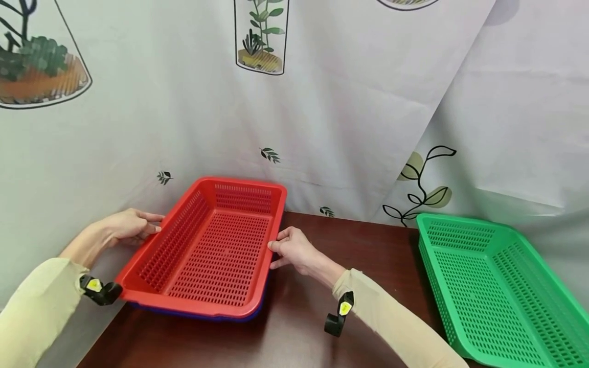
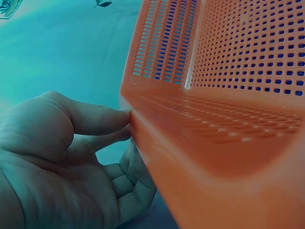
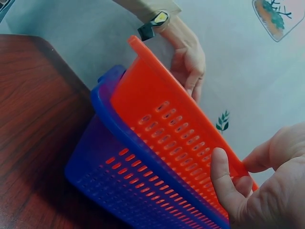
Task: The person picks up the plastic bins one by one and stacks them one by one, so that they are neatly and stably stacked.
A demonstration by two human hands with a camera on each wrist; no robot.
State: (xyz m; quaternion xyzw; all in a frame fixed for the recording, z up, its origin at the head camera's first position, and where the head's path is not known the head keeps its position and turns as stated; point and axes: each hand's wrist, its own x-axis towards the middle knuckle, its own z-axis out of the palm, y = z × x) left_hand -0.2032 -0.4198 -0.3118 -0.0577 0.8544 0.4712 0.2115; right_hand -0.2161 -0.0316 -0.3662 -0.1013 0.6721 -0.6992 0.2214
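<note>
A red plastic basket [image 1: 184, 302] with slotted walls sits nested inside a blue basket [image 3: 107, 112], its rim standing above the blue one. My left hand [image 1: 126, 225] pinches the red rim on the left side, thumb at the edge and fingers underneath. On the opposite side my right hand [image 1: 296, 250] grips the red rim between thumb and fingers. The blue basket is mostly hidden from the head view, with only a strip showing below the red front edge. Nothing lies in the red basket.
A green basket [image 1: 488, 301] stands at the right on the dark red-brown table [image 1: 303, 327]. A pale cloth [image 1: 331, 128] printed with plants hangs right behind the table and along its left side.
</note>
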